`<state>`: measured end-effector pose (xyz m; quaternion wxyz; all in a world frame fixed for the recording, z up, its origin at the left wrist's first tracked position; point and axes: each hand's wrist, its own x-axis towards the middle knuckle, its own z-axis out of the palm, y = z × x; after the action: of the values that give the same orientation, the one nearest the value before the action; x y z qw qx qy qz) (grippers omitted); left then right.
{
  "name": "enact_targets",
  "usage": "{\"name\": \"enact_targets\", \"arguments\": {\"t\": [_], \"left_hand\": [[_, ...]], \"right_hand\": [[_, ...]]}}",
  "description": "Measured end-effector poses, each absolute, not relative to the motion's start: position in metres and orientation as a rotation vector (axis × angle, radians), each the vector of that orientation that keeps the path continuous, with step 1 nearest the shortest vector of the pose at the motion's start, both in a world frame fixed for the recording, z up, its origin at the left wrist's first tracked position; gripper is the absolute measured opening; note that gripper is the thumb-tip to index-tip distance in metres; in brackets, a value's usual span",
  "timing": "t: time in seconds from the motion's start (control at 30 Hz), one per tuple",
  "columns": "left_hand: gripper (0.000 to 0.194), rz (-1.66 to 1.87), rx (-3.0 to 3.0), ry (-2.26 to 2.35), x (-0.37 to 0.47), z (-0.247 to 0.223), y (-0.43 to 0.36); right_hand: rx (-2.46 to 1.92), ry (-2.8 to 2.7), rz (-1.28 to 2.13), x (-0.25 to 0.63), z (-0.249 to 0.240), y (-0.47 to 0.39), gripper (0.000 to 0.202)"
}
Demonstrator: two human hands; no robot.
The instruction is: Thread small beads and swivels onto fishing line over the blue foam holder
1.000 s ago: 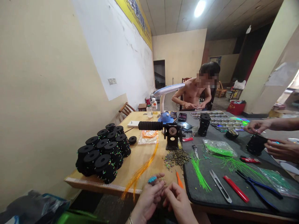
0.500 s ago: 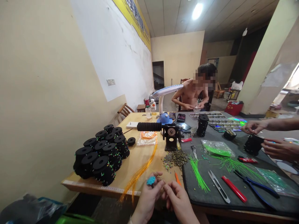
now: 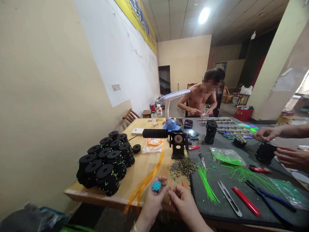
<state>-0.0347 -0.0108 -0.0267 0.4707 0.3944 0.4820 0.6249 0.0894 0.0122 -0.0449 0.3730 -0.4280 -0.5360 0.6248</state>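
Observation:
My left hand (image 3: 154,201) is closed at the front edge of the wooden table (image 3: 96,197), with a round turquoise cluster (image 3: 156,186) against its fingers. A thin strand runs from its fingertips toward my right hand (image 3: 180,200), which is closed in a pinch beside it; what that pinch holds is too small to name. Orange strands (image 3: 147,178) lie just left of my hands. Small metallic and coloured beads (image 3: 183,167) are heaped beyond them, under a black clamp device with a ridged handle (image 3: 155,133).
Black spools (image 3: 103,172) stand grouped at left. On the grey mat (image 3: 205,206) lie green strands (image 3: 207,185), snips (image 3: 229,198), a red stick (image 3: 246,200) and blue pliers (image 3: 270,196). A co-worker's hands (image 3: 289,154) work at right; a person (image 3: 199,101) sits beyond the lamp (image 3: 171,124).
The view has shifted slightly, so the table items appear a little lower and farther right. My right hand now covers more of the orange tool near it. The turquoise cluster faces the camera more.

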Motion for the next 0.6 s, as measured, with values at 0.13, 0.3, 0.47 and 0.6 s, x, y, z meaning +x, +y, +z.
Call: {"name": "enact_targets", "arguments": {"t": [0.13,0.3,0.47,0.6], "left_hand": [[0.036,1.533,0.967,1.198,-0.038,-0.026,-0.005],[0.038,1.548,0.986,1.248,-0.044,-0.028,0.001],[0.038,1.547,0.996,1.212,-0.044,-0.026,0.000],[0.037,1.550,1.015,1.221,-0.048,-0.025,0.003]], "right_hand": [[-1.048,-1.374,1.601,0.091,-0.045,0.015,0.044],[-1.067,-1.449,1.525,0.091,-0.045,0.018,0.039],[-1.115,-1.469,1.477,0.087,-0.043,0.024,0.040],[-1.100,-1.573,1.358,0.088,-0.045,0.028,0.029]]}}
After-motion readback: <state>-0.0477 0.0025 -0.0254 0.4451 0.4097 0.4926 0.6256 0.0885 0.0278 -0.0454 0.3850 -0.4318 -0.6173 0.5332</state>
